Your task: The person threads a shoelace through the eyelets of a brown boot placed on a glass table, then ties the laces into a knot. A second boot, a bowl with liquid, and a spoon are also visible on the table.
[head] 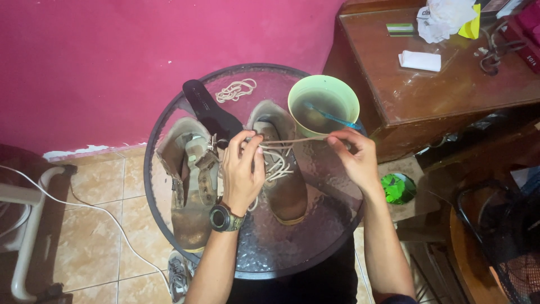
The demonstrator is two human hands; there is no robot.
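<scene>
Here the lace (292,139) runs sideways (taut) between both hands (298,163).

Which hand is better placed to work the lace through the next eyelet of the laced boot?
Probably the left hand: it pinches the lace right over the boot eyelets, while the right hand holds the far end taut beside the green bowl.

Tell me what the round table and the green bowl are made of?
The round table looks like textured glass in a dark metal rim: you can see the floor tiles through its bumpy, shiny top. The green bowl seems to be plastic, smooth and slightly see-through at its pale rim, though glazed ceramic can't be ruled out.
</scene>
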